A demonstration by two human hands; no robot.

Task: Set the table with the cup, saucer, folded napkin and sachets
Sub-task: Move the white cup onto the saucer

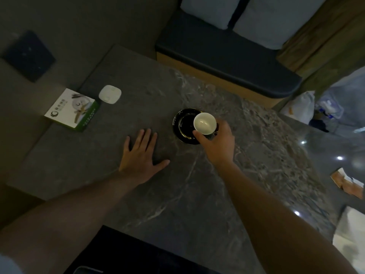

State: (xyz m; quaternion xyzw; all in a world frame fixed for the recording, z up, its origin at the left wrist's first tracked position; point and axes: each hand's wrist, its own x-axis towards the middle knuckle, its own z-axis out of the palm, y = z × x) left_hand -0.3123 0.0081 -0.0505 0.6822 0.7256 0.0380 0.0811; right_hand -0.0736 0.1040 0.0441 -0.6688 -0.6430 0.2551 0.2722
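Observation:
A black saucer (182, 123) with a gold ring lies in the middle of the grey marble table (197, 184). My right hand (219, 143) grips a small cup (204, 123), white inside and dark outside, and holds it over the saucer's right side. Whether the cup touches the saucer, I cannot tell. My left hand (141, 155) rests flat on the table left of the saucer, fingers spread, holding nothing. No napkin or sachets show on the table.
A white and green box (72, 109) and a small white square dish (110, 94) sit at the table's far left. A dark bench (227, 56) with pale cushions runs behind the table. White bags (302, 107) stand on the floor at right.

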